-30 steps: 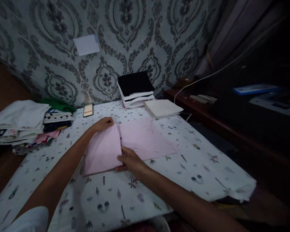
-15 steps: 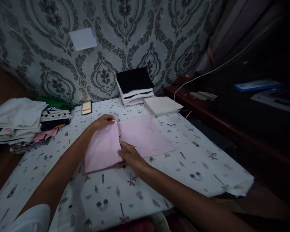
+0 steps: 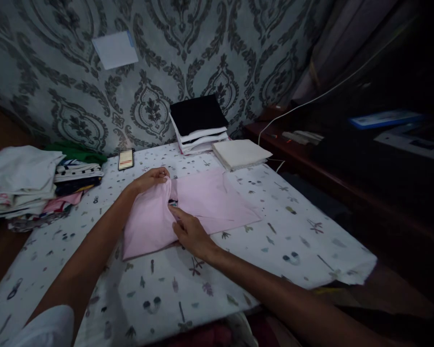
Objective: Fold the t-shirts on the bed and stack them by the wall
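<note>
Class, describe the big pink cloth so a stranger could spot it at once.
Below the patterned wall lies a white cover with small prints. Near its middle, the left hand and right hand touch the pink cloth. Unlike the cream cloth and black-topped stack behind it, it is pale pink and spread wider.

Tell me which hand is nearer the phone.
Left. The left hand is at the far edge of the pink cloth, to the right of the phone and slightly nearer the camera; the right hand is farther right and nearer the camera.
</note>
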Motion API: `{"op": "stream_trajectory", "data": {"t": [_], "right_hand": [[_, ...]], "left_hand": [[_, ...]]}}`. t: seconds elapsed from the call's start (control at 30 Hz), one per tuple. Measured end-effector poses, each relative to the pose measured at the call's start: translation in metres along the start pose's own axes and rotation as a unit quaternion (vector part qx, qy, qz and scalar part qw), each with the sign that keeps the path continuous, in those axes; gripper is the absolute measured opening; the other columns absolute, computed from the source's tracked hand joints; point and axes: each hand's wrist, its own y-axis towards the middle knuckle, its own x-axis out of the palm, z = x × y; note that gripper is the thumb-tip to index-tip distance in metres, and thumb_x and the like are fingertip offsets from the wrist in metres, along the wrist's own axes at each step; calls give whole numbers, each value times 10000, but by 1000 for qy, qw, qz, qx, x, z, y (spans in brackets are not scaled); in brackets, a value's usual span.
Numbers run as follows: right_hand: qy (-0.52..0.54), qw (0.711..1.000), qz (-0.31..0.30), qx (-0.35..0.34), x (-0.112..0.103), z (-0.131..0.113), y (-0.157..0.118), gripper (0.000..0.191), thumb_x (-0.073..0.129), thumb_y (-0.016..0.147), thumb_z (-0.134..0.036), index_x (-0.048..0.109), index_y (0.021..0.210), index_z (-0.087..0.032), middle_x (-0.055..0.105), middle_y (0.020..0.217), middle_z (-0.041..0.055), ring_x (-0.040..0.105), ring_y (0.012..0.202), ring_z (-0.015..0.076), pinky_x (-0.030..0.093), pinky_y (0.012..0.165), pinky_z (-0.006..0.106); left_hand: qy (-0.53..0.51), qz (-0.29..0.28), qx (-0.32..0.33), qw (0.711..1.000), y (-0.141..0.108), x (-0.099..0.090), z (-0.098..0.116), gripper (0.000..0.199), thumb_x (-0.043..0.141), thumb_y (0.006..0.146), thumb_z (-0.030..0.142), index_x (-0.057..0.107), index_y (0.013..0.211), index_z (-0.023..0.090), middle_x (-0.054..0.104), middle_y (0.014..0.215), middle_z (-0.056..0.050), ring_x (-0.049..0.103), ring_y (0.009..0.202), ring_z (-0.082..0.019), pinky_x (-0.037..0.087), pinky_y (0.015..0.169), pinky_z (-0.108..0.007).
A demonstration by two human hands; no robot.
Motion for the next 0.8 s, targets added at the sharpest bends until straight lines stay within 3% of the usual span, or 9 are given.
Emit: {"op": "stream_trajectory", "data": {"t": [0.2, 0.3, 0.4, 0.53, 0.6, 0.7, 0.8], "right_hand": [[81, 990, -39, 107, -5, 7, 1, 566, 554, 796, -153, 514, 1360, -191, 638, 774, 10, 594, 520, 148, 545, 534, 320], [121, 981, -52, 140, -6, 7, 4, 530, 550, 779, -138, 501, 1305, -182, 600, 695, -25, 610, 523, 148, 532, 498, 280], [129, 981, -45, 139, -6, 7, 5, 508, 559, 766, -144, 489, 1266, -202, 584, 697, -40, 592, 553, 139, 527, 497, 263], [145, 984, -6, 99, -3, 11, 4, 440, 573, 762, -166, 488, 1189, -238, 599, 770, -37, 560, 626, 125, 484, 551, 243], [154, 985, 10, 79, 0, 12, 0, 366, 574, 759, -177, 490, 1109, -242, 593, 776, -44, 543, 637, 119, 443, 570, 235], [179, 982, 28, 47, 5, 9, -8, 225, 565, 770, -209, 482, 976, -242, 566, 777, -46, 538, 670, 125, 423, 609, 244], [239, 970, 42, 10, 8, 2, -14, 172, 594, 779, -250, 479, 907, -245, 614, 913, -13, 600, 859, 153, 473, 763, 274]], "left_hand": [[109, 26, 22, 993, 13, 9, -9, 149, 582, 716, 307, 562, 782, 176, 557, 691, 18, 503, 658, -131, 400, 646, -258], [135, 40, 19, 990, 15, 11, -11, 94, 563, 716, 257, 572, 770, 180, 536, 678, 24, 479, 662, -139, 396, 659, -271], [185, 76, 20, 980, 5, 14, -4, 152, 541, 735, 213, 593, 875, 187, 587, 779, -3, 513, 742, -170, 415, 718, -302], [327, 146, 68, 931, -29, 29, 20, 259, 503, 800, 183, 604, 1037, 205, 633, 977, -61, 555, 941, -230, 428, 840, -357], [324, 118, 38, 938, -51, 41, 34, 178, 480, 856, 236, 608, 975, 206, 626, 843, -40, 570, 810, -209, 442, 748, -327], [225, 2, -66, 972, -81, 56, 52, 241, 508, 890, 429, 579, 865, 200, 578, 658, 4, 545, 576, -161, 410, 558, -267], [153, -38, -103, 982, -104, 65, 64, 374, 543, 865, 564, 577, 974, 208, 630, 729, -10, 585, 590, -164, 407, 511, -246]]}}
